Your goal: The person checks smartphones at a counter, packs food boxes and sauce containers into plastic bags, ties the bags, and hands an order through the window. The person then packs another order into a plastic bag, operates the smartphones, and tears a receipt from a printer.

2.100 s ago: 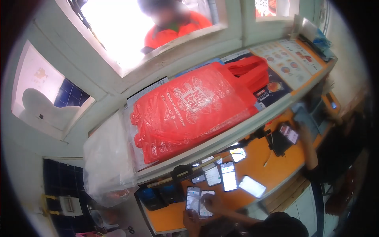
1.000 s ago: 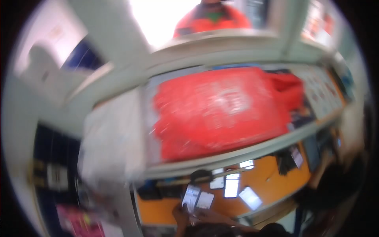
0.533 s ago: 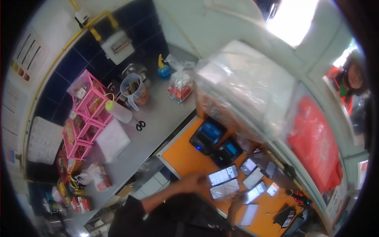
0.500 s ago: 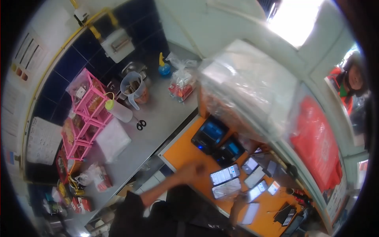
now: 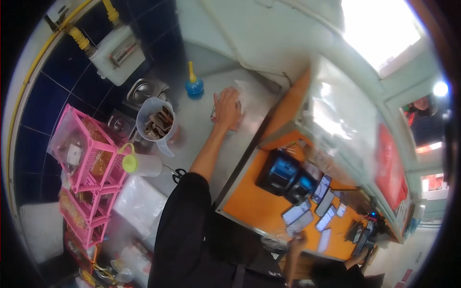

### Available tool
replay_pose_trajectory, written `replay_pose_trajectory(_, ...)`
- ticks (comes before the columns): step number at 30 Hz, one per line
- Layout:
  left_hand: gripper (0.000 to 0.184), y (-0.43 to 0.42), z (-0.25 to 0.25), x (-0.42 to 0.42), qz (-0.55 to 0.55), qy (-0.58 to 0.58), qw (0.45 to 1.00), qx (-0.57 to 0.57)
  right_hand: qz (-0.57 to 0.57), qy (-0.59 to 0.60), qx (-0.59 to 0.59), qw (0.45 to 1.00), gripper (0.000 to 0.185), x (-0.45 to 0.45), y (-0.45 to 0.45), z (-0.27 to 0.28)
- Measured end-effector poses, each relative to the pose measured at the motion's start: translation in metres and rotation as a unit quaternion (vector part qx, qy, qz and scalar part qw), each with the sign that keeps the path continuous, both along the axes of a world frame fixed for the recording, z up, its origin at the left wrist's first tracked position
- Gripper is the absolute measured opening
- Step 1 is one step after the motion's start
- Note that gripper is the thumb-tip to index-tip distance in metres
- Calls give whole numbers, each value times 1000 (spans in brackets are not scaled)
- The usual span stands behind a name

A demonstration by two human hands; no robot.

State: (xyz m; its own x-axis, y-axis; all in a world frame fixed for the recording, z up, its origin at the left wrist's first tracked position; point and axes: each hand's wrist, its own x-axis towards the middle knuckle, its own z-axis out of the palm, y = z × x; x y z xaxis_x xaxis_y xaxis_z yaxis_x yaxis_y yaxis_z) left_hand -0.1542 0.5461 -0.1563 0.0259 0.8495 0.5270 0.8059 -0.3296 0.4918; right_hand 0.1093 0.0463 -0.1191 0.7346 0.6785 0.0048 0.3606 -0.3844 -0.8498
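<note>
Clear plastic bag with red-and-white contents [image 5: 248, 95] sits on the steel worktop [image 5: 189, 120], upper middle of the frame, and my left hand [image 5: 227, 110] is on it. Half a second ago that hand was over the orange worktop [image 5: 240, 197] near the phones; now the arm is stretched out and the bag is mostly covered, so it's within grasp. Left fingers are loosely spread over it; can't tell if they've closed on anything. Right hand [image 5: 297, 242] is lower right of centre, just beside the near phone of a side-by-side pair [image 5: 297, 216]; it's dark and blurred, can't tell how its fingers stand or if they touch. Containers: clear jug [image 5: 164, 145], left of the bag, upright, holding brown and grey flat pieces [image 5: 159, 124]. Steel pans [image 5: 142, 91] behind it, contents unclear. Pink baskets [image 5: 111, 168], stacked at left, hold clear and brownish packets. Squeeze bottle [image 5: 148, 165] with lime cap lies beside them, scissors [image 5: 178, 175] just right of it. Blue spray bottle [image 5: 194, 86] stands upper left of the bag, apart from my hand. Two black devices [image 5: 278, 173] with blue-lit faces are on the orange worktop, more phones right of them. Co-worker's hand [image 5: 357, 259] at lower right, well apart from mine.
</note>
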Motion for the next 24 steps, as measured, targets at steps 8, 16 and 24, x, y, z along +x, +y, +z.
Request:
replay_pose_trajectory(8, 36, -143, 10, -51, -144, -42, 987, -56, 51, 36, -165, 984, 30, -62, 40, -2)
replay_pose_trajectory(16, 39, -192, 13, -58, -108, -110, 985, -78, 72, 79, -209, 972, 30, -64, 82, -16)
replay_pose_trajectory(24, 28, -188, 12, -59, -120, -90, 984, -96, 91, 50, -177, 979, 30, -67, 92, -7)
